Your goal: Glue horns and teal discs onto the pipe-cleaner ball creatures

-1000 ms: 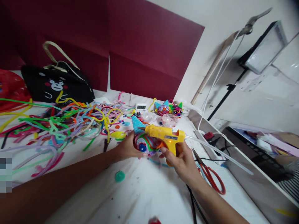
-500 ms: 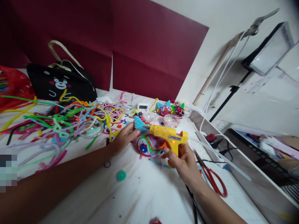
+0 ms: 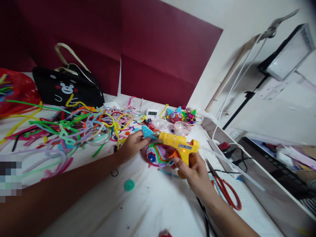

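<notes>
Multicoloured pipe-cleaner ball sits on the table, partly hidden by the yellow glue gun in the right hand's curled fingers; the left hand's fingers pinch a blue pointed piece.

Kinda dim lighting tbh. Maroon backdrop fades near-black top left, left arm is way darker than the right arm, glue gun shows a tiny orange glow. Bit soft overall, wide-angle stretch toward the edges, pixelated patch far left.
</notes>
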The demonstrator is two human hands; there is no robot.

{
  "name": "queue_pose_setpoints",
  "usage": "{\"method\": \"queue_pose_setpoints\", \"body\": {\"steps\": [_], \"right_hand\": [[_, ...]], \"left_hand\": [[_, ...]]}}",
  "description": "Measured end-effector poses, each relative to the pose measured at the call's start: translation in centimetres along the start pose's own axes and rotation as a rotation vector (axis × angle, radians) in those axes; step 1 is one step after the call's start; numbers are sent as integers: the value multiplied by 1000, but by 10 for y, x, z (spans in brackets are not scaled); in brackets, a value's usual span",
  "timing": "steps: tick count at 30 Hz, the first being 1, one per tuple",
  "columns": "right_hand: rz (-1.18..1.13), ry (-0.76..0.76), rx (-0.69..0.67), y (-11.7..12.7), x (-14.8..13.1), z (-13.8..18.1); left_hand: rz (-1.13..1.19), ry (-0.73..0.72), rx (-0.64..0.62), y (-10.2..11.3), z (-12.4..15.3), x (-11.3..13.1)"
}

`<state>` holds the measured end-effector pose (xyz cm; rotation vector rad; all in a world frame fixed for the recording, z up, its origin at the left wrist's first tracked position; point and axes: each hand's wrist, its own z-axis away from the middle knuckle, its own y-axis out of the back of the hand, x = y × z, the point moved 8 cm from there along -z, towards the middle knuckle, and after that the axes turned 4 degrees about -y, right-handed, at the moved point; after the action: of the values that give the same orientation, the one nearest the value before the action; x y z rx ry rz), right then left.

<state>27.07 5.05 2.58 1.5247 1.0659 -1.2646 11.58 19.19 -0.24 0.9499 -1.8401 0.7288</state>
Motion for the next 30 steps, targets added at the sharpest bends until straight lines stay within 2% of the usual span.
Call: {"method": "queue_pose_setpoints", "body": {"steps": [5,11,14,17,20,24,27,30], "right_hand": [[-18,21,22,8,-6,-1],[-105,196,98,37,-34,-9],[-120,232,123,51,-44,-10],[-105,226,92,59,-51,-9],[-50,149,1,60,-53,-7],[13,-17,-161,49,-47,4],[3,-180,-249,37,-27,19],[-9,-366,-313,24,5,36]], "left_hand": [[-14,-11,-4,0,-1,0],[-106,21,19,6,-1,-3],[-145,53,55,9,-1,-4],[-197,64,95,11,1,-1],[-225,81,116,12,3,1],[-261,96,135,13,5,3],[-325,67,159,14,4,9],[-347,39,136,13,2,13]]}}
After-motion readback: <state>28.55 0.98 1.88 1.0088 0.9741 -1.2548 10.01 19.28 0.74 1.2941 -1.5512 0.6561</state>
